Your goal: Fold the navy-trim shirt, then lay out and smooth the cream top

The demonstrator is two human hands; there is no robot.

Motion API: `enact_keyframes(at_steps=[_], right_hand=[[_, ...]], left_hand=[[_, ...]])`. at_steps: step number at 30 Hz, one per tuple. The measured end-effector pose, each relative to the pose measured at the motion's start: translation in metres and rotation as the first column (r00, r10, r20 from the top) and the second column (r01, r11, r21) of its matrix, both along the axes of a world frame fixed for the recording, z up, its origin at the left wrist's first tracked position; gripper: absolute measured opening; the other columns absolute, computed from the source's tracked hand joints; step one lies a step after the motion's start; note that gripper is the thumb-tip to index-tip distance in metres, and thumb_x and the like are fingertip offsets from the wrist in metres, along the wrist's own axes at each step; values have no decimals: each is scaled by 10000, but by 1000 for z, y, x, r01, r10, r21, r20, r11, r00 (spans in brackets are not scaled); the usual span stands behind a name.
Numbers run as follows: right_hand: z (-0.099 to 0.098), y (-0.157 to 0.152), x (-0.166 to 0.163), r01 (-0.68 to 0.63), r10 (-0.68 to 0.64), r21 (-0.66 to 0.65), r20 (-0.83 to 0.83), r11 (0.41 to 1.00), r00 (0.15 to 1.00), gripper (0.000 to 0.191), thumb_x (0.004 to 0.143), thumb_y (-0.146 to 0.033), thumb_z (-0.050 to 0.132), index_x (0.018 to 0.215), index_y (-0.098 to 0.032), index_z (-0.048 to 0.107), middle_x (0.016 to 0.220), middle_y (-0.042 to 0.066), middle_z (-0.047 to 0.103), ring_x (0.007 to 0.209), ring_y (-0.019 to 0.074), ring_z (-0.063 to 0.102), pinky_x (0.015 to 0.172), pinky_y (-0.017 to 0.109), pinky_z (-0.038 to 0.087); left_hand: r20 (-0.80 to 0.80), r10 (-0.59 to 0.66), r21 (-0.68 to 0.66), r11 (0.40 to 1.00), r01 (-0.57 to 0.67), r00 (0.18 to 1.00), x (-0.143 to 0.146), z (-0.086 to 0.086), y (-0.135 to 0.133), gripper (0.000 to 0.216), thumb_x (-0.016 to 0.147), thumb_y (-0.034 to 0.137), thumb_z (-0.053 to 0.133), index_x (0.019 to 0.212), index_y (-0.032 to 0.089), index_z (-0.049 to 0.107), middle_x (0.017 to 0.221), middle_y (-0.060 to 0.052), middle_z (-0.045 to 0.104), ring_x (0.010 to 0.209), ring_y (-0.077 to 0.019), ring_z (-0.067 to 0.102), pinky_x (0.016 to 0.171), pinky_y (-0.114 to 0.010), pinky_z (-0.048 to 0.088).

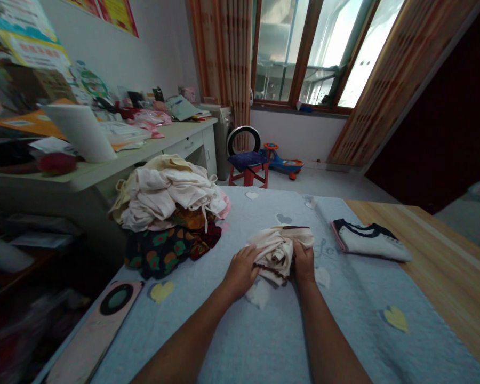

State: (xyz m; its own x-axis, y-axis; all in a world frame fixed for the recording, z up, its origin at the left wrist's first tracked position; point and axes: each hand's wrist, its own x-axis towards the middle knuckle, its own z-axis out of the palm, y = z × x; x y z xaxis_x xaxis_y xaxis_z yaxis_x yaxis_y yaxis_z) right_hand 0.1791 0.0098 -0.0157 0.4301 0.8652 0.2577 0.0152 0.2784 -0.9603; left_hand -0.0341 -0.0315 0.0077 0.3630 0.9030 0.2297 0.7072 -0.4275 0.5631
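A bunched cream garment with dark brown trim (278, 245) lies on the light blue cloth in front of me. My left hand (242, 270) is closed on its left edge, fingertips pressing into the fabric. On the opposite side my right hand (304, 262) grips the right edge, with part of its fingers hidden by the folds. The garment is crumpled in the middle, so its kind cannot be made out. Off to the right rests a folded white garment with a navy collar (370, 240), apart from both hands.
A heap of clothes (172, 197) sits at the left of the blue cloth (292, 330), beside a cluttered desk (152, 152). A long pink object with a dark round disc (100, 325) lies at the near left. Beyond the cloth stand a red stool (249, 173) and a blue ride-on toy (284, 161).
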Motion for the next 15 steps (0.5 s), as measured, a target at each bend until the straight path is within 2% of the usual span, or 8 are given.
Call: enact_keyframes(at_steps=[3,6,10,12,15], right_hand=[[6,-1,-3,-66,67,-12,59,998,996,445,787,-484,647,1104,-172,680,1070,84,726,1071,258,634,1015,424,432],[10,-3,-5,-118,125,-58,136,991,983,434,753,-499,692,1060,-192,692,1079,87,723,1100,273,620,1041,444,412],[10,-4,-6,-140,153,-83,173,987,973,452,721,-500,715,1056,-198,688,1067,86,724,1088,281,621,1029,460,420],[8,-4,-6,-118,133,-92,175,989,976,462,726,-495,703,1072,-191,677,1075,83,720,1082,275,619,1023,459,419],[6,-5,-5,-64,83,-110,182,992,980,481,731,-483,693,1101,-179,650,1091,88,708,1048,261,625,987,431,434]], left_hand=[[133,-3,-2,1000,4,991,-5,-7,2,418,834,155,594,1246,229,609,1330,-81,603,1264,-240,510,1097,-427,374],[296,6,-54,998,10,955,-10,-5,3,253,877,197,553,1094,223,680,1210,-64,677,1175,-213,577,1056,-363,401],[469,72,-194,981,24,880,-17,3,8,230,929,315,497,958,210,700,974,-26,722,952,-194,644,867,-287,464],[565,127,-251,968,23,816,-20,5,11,261,927,382,502,902,196,683,843,-6,694,821,-177,628,748,-257,459],[727,252,-356,934,37,639,-23,6,17,296,884,460,551,853,179,636,706,25,620,651,-139,554,605,-223,413]])
